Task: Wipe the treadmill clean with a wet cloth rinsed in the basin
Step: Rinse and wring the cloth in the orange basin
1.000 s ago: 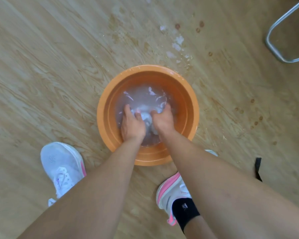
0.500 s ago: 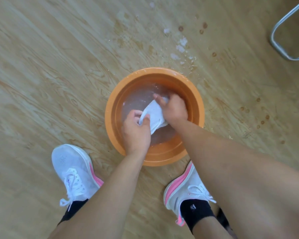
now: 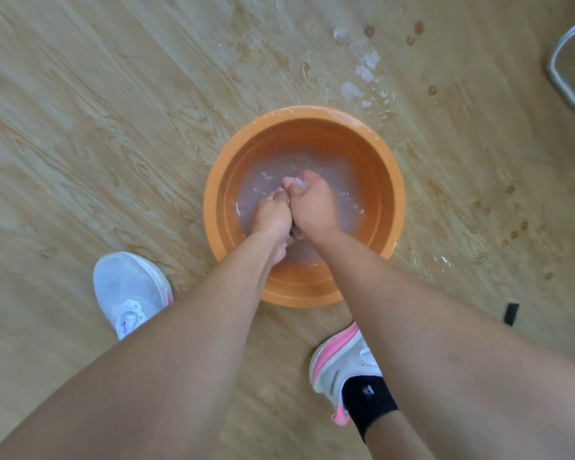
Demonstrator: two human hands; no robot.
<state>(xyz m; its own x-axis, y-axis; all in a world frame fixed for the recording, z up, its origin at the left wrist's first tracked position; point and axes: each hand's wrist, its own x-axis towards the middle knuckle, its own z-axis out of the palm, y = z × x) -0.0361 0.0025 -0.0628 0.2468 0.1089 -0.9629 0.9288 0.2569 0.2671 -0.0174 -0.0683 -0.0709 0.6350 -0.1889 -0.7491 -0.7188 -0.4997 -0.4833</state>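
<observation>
Wood-grain floor stretches wide to the left of the orange basin; a metal tube frame sits well apart at the upper right edge. Inside the rim, in cloudy water, the left hand and right hand touch, both curled round the mostly hidden white cloth. Two white shoes stand near the basin's closer rim.

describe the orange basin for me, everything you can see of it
The orange basin is round and looks like smooth plastic, with a broad rim and deep sloping walls. It stands upright on the wooden floor, wet splashes beyond it, the person's shoes on its near side. It holds shallow cloudy water. Both forearms pass over its near rim; the left hand and right hand are in the water, pressed together, gripping a white cloth that barely shows.
</observation>
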